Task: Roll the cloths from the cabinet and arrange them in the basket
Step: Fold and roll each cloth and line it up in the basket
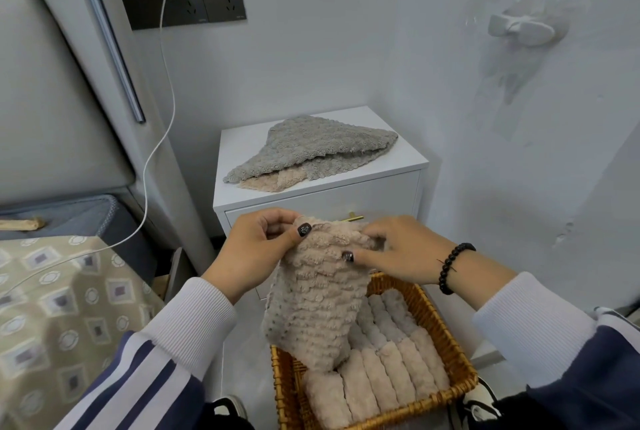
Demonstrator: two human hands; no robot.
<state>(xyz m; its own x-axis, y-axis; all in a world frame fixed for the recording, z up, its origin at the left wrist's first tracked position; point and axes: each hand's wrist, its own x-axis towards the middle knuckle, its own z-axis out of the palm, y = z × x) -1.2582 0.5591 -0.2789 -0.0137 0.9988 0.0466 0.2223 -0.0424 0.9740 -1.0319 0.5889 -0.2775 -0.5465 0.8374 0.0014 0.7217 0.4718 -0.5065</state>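
Two hands of yours hold one fluffy beige ribbed cloth (pixel 318 294) up in front of you, above the near-left part of the woven honey-coloured wicker basket (pixel 446 336). Your left hand (pixel 256 253) pinches the cloth's top left edge between thumb and curled fingers; your right hand (pixel 398 249) grips the top right edge, thumb on the near face and fingers curled over the top. The cloth hangs down from both grips in a long, slightly narrowed drape, its plush surface crossed by soft horizontal ridges, with small dark dots along its left side. Its lower end dips into the basket and touches the rolled cloths (pixel 388 367) there.

Those rolled cloths lie side by side in rows, beige ones in the near row and paler greyish ones farther back, filling most of the basket floor.

Beyond your hands stands the white bedside cabinet (pixel 412 166), a brass drawer handle showing just above the held cloth. On its top lies a loose grey textured cloth (pixel 311 149), folded over roughly into a triangle, with another beige cloth (pixel 263 183) peeking out from under its near-left edge.

A black bead bracelet (pixel 450 267) circles your right wrist. A white cable (pixel 162 118) runs down from the dark wall socket (pixel 221 0) toward the patterned bedcover (pixel 69 308) at your left.
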